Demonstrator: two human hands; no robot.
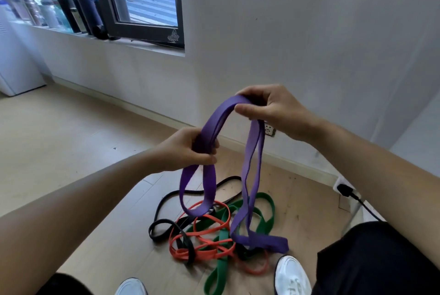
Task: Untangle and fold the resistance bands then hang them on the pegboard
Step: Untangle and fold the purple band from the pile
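Note:
I hold a wide purple resistance band [252,163] up above the floor. My left hand [188,149] grips a doubled part of it at the lower left. My right hand [269,106] pinches its top bend, higher and to the right. Two purple loops hang down; the longer one reaches the floor by my right shoe. Beneath them a tangled heap lies on the wooden floor: a green band [267,213], an orange-red band [204,242] and a black band [164,225], woven through one another. No pegboard is in view.
A white wall with a baseboard runs behind the heap, with a wall socket [270,129] and a plugged-in black cable [350,193] at the right. A window sill with bottles [71,13] is at upper left. My white shoes [291,275] stand close to the bands.

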